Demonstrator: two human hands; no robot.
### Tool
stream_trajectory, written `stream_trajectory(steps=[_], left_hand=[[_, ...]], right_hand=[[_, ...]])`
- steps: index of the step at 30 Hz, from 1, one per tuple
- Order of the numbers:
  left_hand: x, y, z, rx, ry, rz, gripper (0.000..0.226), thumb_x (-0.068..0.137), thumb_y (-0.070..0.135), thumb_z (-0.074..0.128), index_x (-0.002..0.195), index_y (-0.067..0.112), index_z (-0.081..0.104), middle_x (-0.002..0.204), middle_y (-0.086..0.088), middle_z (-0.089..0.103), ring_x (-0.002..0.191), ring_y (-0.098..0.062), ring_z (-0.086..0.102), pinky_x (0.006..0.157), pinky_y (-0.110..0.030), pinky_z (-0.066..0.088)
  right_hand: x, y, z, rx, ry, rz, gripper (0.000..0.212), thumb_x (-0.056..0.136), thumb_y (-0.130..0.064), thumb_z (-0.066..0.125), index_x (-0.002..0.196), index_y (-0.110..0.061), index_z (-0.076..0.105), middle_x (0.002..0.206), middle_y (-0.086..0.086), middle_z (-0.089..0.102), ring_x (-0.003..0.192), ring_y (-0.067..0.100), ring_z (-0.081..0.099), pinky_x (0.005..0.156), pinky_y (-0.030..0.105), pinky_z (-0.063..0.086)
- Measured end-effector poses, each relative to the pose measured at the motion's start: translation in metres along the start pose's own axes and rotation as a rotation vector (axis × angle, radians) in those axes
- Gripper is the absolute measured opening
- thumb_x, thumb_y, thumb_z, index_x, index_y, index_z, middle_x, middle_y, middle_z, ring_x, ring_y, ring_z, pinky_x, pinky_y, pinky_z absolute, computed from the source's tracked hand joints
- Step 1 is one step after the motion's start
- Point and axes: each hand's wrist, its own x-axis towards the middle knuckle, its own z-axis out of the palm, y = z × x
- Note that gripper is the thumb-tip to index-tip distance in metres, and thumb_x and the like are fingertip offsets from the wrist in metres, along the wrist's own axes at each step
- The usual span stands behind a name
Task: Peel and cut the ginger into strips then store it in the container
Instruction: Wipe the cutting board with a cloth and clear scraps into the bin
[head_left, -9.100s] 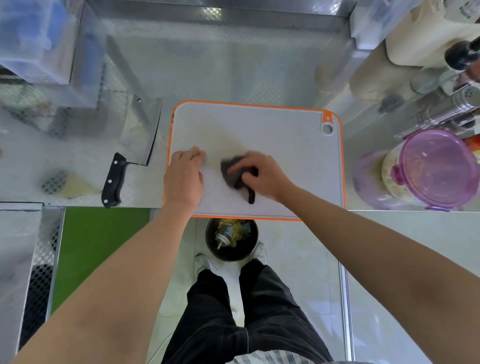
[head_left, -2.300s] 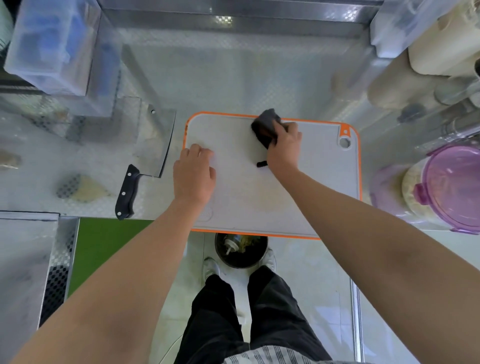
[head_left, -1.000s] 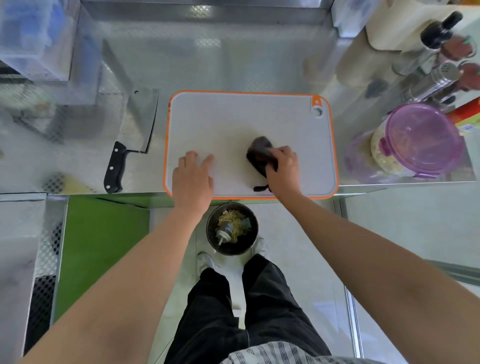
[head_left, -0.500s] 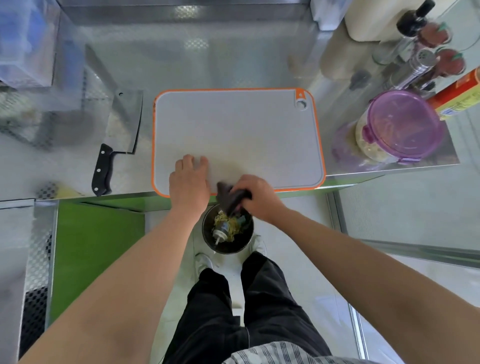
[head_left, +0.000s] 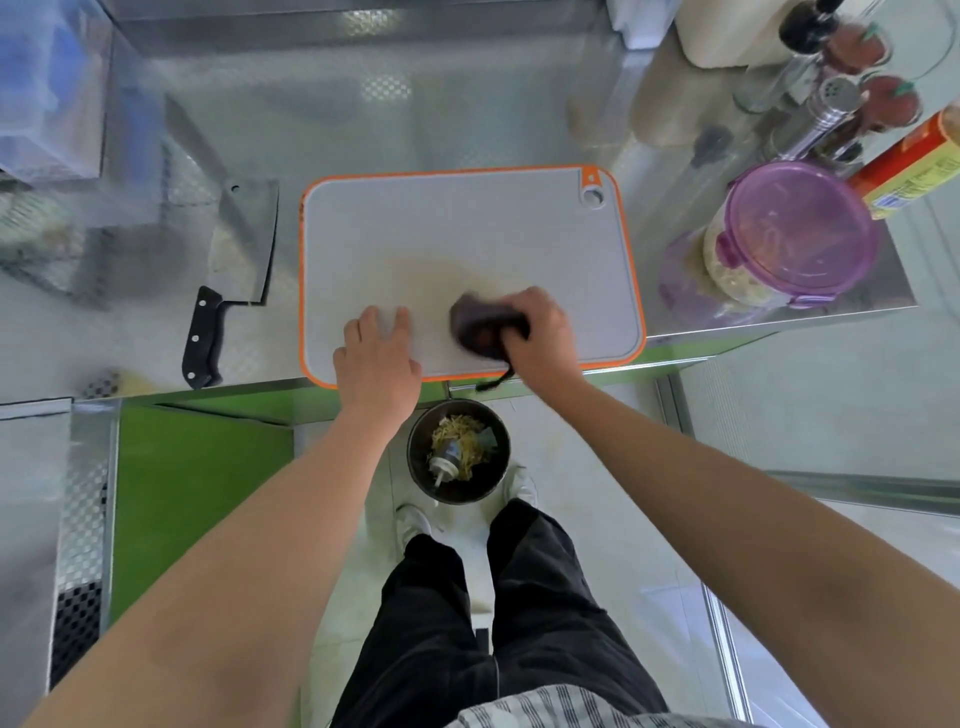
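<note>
A grey cutting board (head_left: 467, 228) with an orange rim lies on the steel counter. My right hand (head_left: 540, 332) grips a dark cloth (head_left: 475, 325) pressed on the board's near right part. My left hand (head_left: 376, 358) rests flat on the board's near edge, fingers straight. A round container with a purple lid (head_left: 800, 234), holding pale ginger strips, stands to the right of the board. A cleaver (head_left: 234, 270) with a black handle lies left of the board. A faint yellowish stain marks the board's middle.
A bin (head_left: 457, 457) with ginger peelings and scraps stands on the floor below the counter edge, between my feet. Spice shakers (head_left: 826, 109), jars and a red-yellow box (head_left: 914, 161) crowd the back right. A clear plastic box (head_left: 47, 88) sits at the back left.
Half a second ago my right hand held the cloth over the bin below the counter edge. It has come back up onto the board. My left hand stayed on the near edge.
</note>
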Motion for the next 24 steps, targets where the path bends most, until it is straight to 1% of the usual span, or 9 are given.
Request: stream_trajectory(steps=[2,5,9,13,16,18,20,22,24], left_hand=[[-0.002,0.000,0.000,-0.002,-0.008,-0.001,0.059,0.095,0.023,0.044,0.149,0.020,0.020,0.151,-0.015,0.019,0.134,-0.035,0.024,0.099,-0.046,0.037],[-0.004,0.000,0.001,0.018,-0.004,0.008,0.059,0.095,0.023,0.044,0.149,0.019,0.020,0.150,-0.016,0.021,0.132,-0.035,0.026,0.097,-0.046,0.039],[-0.003,-0.002,-0.001,0.023,0.025,0.009,0.058,0.093,0.022,0.048,0.147,0.019,0.026,0.147,-0.016,0.024,0.130,-0.036,0.029,0.095,-0.046,0.039],[0.001,0.007,-0.002,-0.051,0.077,0.065,0.053,0.091,0.021,0.050,0.142,0.022,0.035,0.147,-0.015,0.027,0.130,-0.034,0.030,0.097,-0.047,0.038],[0.005,0.016,0.002,-0.048,0.016,0.118,0.071,0.082,0.046,0.062,0.143,0.025,0.033,0.150,-0.010,0.024,0.135,-0.031,0.025,0.101,-0.047,0.034],[0.004,0.020,0.006,-0.005,-0.023,0.113,0.093,0.070,0.060,0.068,0.145,0.025,0.027,0.153,-0.009,0.019,0.138,-0.031,0.020,0.103,-0.048,0.030],[0.005,0.020,0.008,0.045,-0.019,0.115,0.100,0.066,0.063,0.071,0.146,0.026,0.023,0.154,-0.008,0.017,0.139,-0.030,0.019,0.103,-0.049,0.030],[0.005,0.016,0.008,0.072,0.018,0.131,0.096,0.067,0.060,0.073,0.144,0.026,0.028,0.152,-0.007,0.023,0.136,-0.029,0.024,0.099,-0.047,0.034],[0.007,0.013,0.007,0.066,0.041,0.140,0.093,0.066,0.060,0.074,0.142,0.027,0.032,0.149,-0.004,0.028,0.133,-0.027,0.028,0.095,-0.046,0.037]], right_hand=[[0.010,0.013,-0.003,-0.148,0.100,0.088,0.040,0.076,0.003,0.053,0.114,-0.004,0.065,0.106,0.017,0.057,0.099,0.032,0.051,0.085,0.033,0.041],[-0.011,0.014,0.014,-0.266,-0.086,0.016,0.041,0.073,-0.007,0.064,0.114,-0.007,0.062,0.107,0.013,0.054,0.098,0.029,0.048,0.085,0.036,0.042],[-0.028,-0.003,0.017,-0.133,-0.322,-0.123,0.023,0.073,-0.011,0.068,0.095,-0.009,0.064,0.094,0.006,0.056,0.086,0.022,0.053,0.074,0.031,0.042],[0.012,0.012,-0.021,-0.037,0.107,0.035,0.027,0.075,0.000,0.056,0.100,-0.006,0.064,0.102,0.013,0.056,0.094,0.028,0.054,0.080,0.035,0.045],[0.031,0.026,-0.030,-0.254,0.119,0.208,0.042,0.086,-0.023,0.054,0.127,-0.015,0.055,0.134,0.011,0.042,0.123,0.033,0.037,0.102,0.043,0.033],[0.031,0.026,-0.018,-0.398,-0.006,0.265,0.076,0.082,-0.058,0.056,0.141,-0.015,0.036,0.153,0.009,0.018,0.137,0.033,0.017,0.110,0.045,0.019],[0.028,0.021,-0.002,-0.484,-0.043,0.243,0.108,0.071,-0.076,0.054,0.148,-0.010,0.018,0.157,0.008,0.004,0.142,0.030,0.007,0.113,0.046,0.012],[0.027,0.017,0.009,-0.560,-0.031,0.230,0.106,0.073,-0.069,0.059,0.148,-0.007,0.016,0.155,0.011,0.009,0.139,0.032,0.013,0.111,0.044,0.015],[0.023,0.016,0.017,-0.552,-0.004,0.087,0.079,0.080,-0.044,0.063,0.143,-0.008,0.032,0.145,0.013,0.028,0.127,0.035,0.029,0.105,0.045,0.028]])
